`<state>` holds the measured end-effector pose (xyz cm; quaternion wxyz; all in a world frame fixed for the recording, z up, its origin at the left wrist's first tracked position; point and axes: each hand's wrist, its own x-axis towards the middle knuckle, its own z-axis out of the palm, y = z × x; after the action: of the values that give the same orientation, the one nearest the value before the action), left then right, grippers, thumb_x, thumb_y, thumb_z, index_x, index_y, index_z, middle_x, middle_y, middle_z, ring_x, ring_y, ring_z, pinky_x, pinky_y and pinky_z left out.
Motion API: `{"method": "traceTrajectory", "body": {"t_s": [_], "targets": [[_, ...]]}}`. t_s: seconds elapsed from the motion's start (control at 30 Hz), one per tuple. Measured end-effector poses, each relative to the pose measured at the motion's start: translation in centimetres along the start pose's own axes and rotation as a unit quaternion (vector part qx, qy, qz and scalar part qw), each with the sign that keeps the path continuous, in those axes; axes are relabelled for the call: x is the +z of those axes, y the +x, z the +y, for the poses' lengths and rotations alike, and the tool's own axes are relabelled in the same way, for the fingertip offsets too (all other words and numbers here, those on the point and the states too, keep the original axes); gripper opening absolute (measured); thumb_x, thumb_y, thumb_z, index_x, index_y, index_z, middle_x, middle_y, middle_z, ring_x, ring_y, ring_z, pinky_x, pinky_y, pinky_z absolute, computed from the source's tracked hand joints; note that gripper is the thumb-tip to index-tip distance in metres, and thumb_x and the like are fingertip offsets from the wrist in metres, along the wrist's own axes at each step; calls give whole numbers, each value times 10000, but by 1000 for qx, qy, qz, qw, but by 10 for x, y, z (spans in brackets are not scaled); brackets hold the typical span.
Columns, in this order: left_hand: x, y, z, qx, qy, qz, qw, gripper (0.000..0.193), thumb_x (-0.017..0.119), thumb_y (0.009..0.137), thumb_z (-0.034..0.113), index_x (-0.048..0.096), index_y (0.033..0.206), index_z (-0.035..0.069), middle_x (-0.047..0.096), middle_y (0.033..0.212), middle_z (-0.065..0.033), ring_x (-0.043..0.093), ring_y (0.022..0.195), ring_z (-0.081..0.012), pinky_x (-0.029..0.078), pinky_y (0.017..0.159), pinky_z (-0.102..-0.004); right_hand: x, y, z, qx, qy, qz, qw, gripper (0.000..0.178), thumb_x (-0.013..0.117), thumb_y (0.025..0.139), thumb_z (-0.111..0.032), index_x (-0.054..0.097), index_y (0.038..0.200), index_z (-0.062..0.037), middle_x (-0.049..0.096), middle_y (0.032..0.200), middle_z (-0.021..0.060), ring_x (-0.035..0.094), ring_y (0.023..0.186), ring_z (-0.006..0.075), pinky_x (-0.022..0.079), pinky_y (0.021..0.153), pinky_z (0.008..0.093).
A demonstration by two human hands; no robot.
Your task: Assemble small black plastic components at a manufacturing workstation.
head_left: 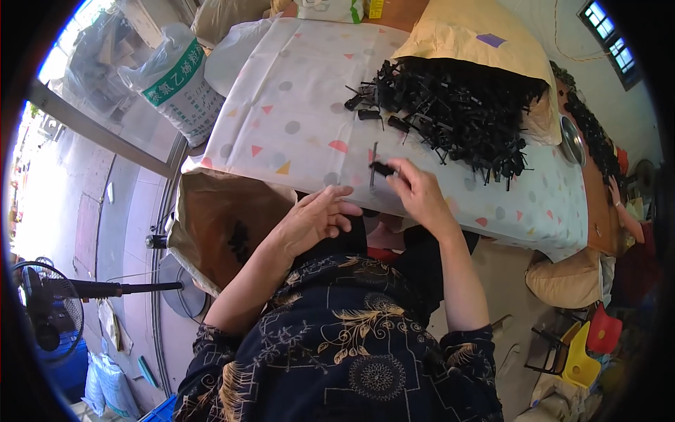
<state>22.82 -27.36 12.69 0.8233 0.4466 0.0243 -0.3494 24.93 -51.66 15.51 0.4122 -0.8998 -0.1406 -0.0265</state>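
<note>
My right hand (pixel 420 195) pinches a small black plastic part (pixel 383 168) between thumb and fingers, just above the table's near edge. A thin dark stem sticks out from the part. To its left is my left hand (pixel 316 219), open with loosely bent fingers and nothing visible in it. Beyond my right hand, a big heap of similar black plastic parts (pixel 457 116) spills onto the patterned tablecloth (pixel 281 126). Below and left of the table, an open brown sack (pixel 204 211) holds a few black pieces (pixel 239 238).
A large paper sack (pixel 450 28) lies behind the heap. White bags with green print (pixel 184 88) stand at the left, a floor fan (pixel 53 302) lower down. A metal bowl (pixel 571 141), another person's arm (pixel 628 218) and a yellow chair (pixel 582 355) are at the right.
</note>
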Motion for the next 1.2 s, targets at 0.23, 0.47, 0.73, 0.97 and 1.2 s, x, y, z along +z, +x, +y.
{"method": "traceTrajectory", "body": {"t_s": [0.23,0.47,0.73,0.97,1.2], "targets": [[8,5,-14,-39,-73,-155,984,564,513,939,461,469,1299,30,613,982,-160,543,583,-104,378,471,-148,9,-40,-30,-183,7,-45,982,431,686,744,41,596,1154,-56,686,963,97,681,797,241,554,705,314],[20,-15,-17,-72,-174,-188,964,548,632,895,343,445,1312,40,627,938,-148,606,618,-121,443,481,-145,15,-47,-36,-263,46,-19,964,462,680,706,67,600,1144,-57,685,958,92,665,724,219,544,654,292],[38,-28,-14,27,-8,-62,998,301,549,947,104,453,1232,89,634,894,-92,641,723,-125,541,625,-213,39,-72,-42,16,200,4,980,297,588,899,-38,502,1183,-47,605,756,99,605,658,161,474,605,260],[36,-30,-21,190,329,21,925,291,571,900,17,439,1159,47,584,782,-57,580,697,-87,495,605,-249,53,-75,-58,16,197,18,980,127,490,974,-106,499,1064,-18,623,781,154,627,680,232,475,615,310],[37,-34,-16,192,428,37,882,308,564,860,-36,428,1124,42,568,840,-101,589,739,-174,484,640,-295,60,-77,-60,13,169,6,985,133,479,970,-103,509,1038,7,615,718,188,646,663,336,470,552,354]]}}
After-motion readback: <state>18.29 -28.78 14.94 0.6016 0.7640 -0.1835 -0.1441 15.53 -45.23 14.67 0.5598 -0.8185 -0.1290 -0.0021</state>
